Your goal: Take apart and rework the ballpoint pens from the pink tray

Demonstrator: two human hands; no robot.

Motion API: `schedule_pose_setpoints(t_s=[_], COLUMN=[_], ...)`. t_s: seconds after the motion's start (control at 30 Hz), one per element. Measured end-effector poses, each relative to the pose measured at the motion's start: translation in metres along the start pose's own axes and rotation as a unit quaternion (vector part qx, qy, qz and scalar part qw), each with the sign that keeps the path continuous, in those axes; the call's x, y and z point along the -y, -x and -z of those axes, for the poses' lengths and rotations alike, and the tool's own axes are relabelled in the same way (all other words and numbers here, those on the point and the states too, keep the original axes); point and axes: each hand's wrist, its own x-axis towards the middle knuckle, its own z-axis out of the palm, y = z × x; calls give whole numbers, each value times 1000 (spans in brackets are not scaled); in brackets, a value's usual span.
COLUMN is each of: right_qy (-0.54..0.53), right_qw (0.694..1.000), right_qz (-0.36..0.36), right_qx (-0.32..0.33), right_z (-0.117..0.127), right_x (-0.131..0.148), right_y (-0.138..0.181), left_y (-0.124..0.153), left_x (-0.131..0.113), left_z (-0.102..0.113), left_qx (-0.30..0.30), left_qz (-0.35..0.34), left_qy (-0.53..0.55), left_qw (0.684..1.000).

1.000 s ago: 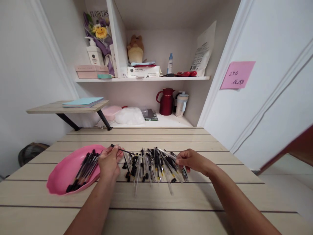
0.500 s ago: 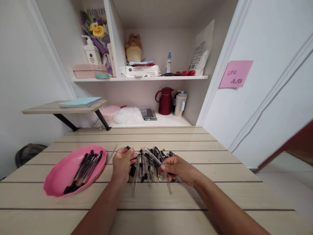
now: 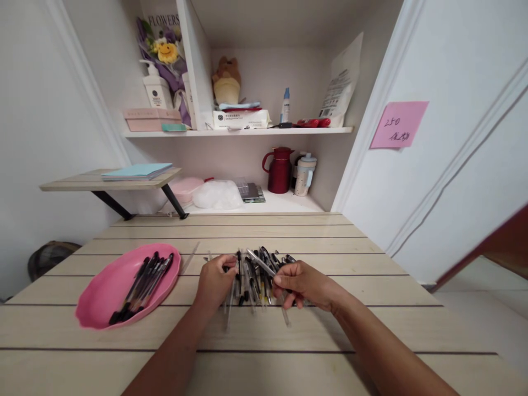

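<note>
A heap of clear pen barrels and black pen parts (image 3: 251,278) lies on the wooden table (image 3: 264,330) between my hands. My right hand (image 3: 303,283) pinches a clear pen barrel (image 3: 260,263) that points up and left over the heap. At the heap's left edge my left hand (image 3: 214,283) is closed on a small black pen part that its fingers mostly hide. A pink oval tray (image 3: 103,291) to the left holds several assembled black pens (image 3: 142,286).
Behind the table a white alcove has a shelf (image 3: 239,132) with bottles, boxes and a plush toy, and below it a red jug (image 3: 280,170) and a cup (image 3: 305,175). A small side shelf (image 3: 111,181) carries a blue book. A pink note (image 3: 398,125) is on the right wall.
My left hand came from the tray's edge to the heap and dropped onto its left side. My right hand picked a clear barrel out of the heap's right side and moved left with it.
</note>
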Motion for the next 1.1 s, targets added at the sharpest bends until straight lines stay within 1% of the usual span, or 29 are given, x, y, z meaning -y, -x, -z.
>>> schedule_pose_setpoints(t_s=[0.07,0.1,0.13,0.17,0.23,0.27,0.3,0.33,0.5,0.57,0.63,0.7,0.8,0.93,0.97,1.0,1.03,1.1], right_qy=[12,15,18,22,31,34,33,25,-70,-83,-75,-58,-16,49,57,54,39,-16], right_qw=[999,999,998,997,996,996,996,997,995,994,994,997,999,991,990,990,994,999], right_qz=[26,40,53,63,75,78,77,74,35,25,21,22,36,75,80,80,73,50], right_qx=[-17,-27,-35,-38,-27,-15,-1,14,55,70,71,48,-7,-94,-105,-99,-77,-4], right_z=[1,-1,-4,-8,-17,-21,-24,-26,-25,-23,-23,-24,-26,-27,-27,-27,-28,-28], right_x=[1,2,2,1,0,-1,-1,-2,-5,-6,-6,-4,-3,-4,-4,-4,-4,-3], right_y=[0,0,-1,-2,-3,-3,-4,-4,-4,-4,-5,-6,-7,-9,-9,-8,-7,-5], left_y=[2,4,7,10,17,20,23,24,23,21,21,21,24,25,25,25,25,24], left_x=[-6,-11,-16,-20,-28,-30,-32,-32,-25,-23,-22,-22,-23,-23,-24,-24,-24,-25], left_z=[0,0,-1,-1,-3,-4,-5,-6,-5,-5,-5,-7,-11,-16,-17,-16,-16,-15], left_qx=[-2,9,34,71,158,192,215,225,213,212,210,193,151,115,111,110,111,116], left_qz=[25,45,67,89,122,134,143,149,171,169,159,148,139,133,133,132,132,130], left_qy=[29,54,85,123,203,235,259,275,318,319,314,307,292,269,265,264,265,274], left_qw=[999,997,994,986,959,943,931,923,908,908,912,920,934,947,949,949,949,946])
